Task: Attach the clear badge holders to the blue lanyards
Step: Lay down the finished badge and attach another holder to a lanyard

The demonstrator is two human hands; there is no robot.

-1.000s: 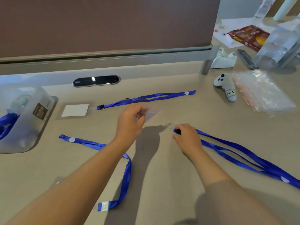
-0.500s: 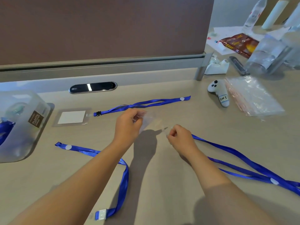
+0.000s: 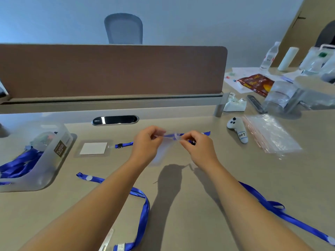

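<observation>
Holding things mid-frame above the desk, your left hand (image 3: 145, 142) pinches the clear badge holder (image 3: 162, 151), thin and floppy; grip near its top slot. Your right hand (image 3: 197, 144) pinches the soft blue lanyard's clip (image 3: 193, 141).

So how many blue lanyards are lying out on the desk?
3: one behind the hands, one front left, one trailing right. More are bunched in the plastic bin, uncountable.
</observation>
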